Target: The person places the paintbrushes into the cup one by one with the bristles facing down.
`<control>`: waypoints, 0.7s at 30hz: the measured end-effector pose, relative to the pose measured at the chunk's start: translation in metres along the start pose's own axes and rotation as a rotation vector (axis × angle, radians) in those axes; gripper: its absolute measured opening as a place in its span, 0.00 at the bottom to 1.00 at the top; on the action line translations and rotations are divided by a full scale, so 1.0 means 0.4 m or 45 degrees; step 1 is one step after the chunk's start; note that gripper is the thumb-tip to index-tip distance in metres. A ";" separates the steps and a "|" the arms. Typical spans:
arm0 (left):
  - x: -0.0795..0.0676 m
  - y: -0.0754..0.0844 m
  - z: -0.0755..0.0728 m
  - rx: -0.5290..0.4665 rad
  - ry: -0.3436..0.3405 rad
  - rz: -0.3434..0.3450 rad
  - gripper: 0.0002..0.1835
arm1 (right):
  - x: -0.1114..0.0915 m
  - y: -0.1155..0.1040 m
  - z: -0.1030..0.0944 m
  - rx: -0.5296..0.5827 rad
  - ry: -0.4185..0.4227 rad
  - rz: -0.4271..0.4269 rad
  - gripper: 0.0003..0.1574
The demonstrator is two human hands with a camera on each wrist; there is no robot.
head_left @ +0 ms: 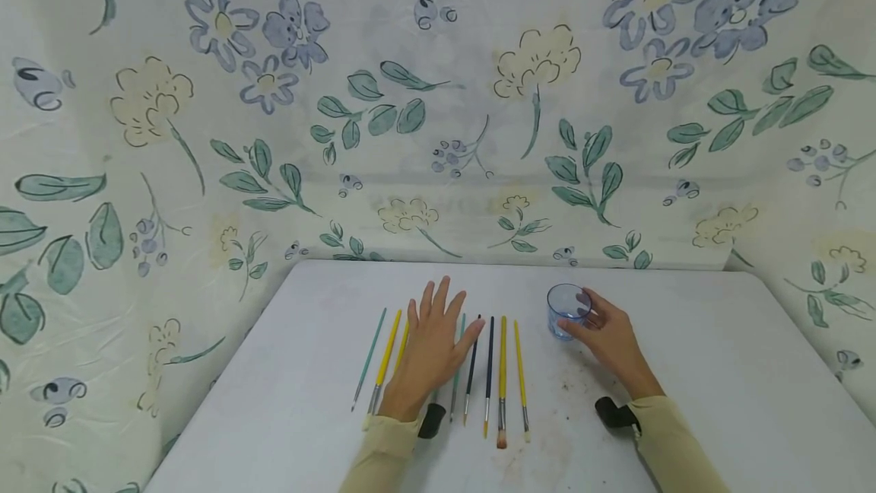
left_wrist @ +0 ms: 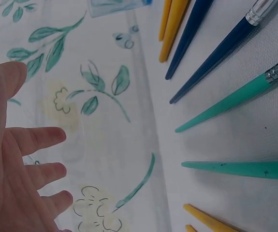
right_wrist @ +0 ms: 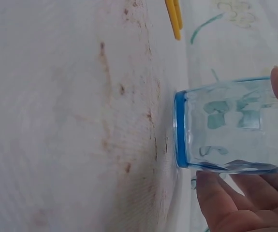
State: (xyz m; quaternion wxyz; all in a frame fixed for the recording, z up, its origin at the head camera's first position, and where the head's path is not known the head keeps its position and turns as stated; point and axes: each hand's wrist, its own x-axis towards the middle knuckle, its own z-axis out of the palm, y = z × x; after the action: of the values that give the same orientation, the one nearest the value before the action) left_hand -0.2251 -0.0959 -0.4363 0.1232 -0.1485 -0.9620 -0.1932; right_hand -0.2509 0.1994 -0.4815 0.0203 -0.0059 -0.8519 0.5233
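A clear, blue-tinted glass stands upright at the right of the brushes. My right hand holds it from the right side, thumb in front and fingers behind; in the right wrist view the glass has its blue base at the tabletop. My left hand is spread with straight fingers over the row of paintbrushes, hiding some of them. Teal, yellow and dark blue paintbrushes lie side by side, bristles toward me. In the left wrist view, the left palm holds nothing.
The white tabletop bears brownish stains near the brush tips and below the glass. Floral cloth hangs behind and beside the table. A dark wrist device sits by the right sleeve.
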 end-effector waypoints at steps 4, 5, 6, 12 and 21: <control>0.002 -0.005 0.002 -0.014 -0.005 -0.012 0.36 | 0.002 -0.004 -0.005 -0.025 -0.008 0.046 0.62; 0.003 -0.006 0.003 -0.020 -0.007 -0.015 0.36 | 0.002 -0.005 -0.006 -0.025 -0.012 0.056 0.62; 0.003 -0.008 0.003 -0.026 -0.007 -0.017 0.35 | 0.003 -0.006 -0.008 -0.027 -0.015 0.064 0.62; 0.006 -0.022 -0.020 -0.066 0.021 -0.015 0.33 | 0.003 -0.012 -0.013 -0.010 -0.026 0.085 0.65; 0.003 -0.089 -0.087 -0.161 0.081 -0.141 0.28 | 0.000 -0.012 -0.016 -0.002 -0.029 0.086 0.65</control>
State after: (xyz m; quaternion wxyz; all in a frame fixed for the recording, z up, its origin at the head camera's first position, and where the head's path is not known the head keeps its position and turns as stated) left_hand -0.2320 -0.1411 -0.4169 0.1331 -0.0964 -0.9502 -0.2646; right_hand -0.2505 0.2030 -0.4744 -0.0071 -0.0289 -0.8518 0.5230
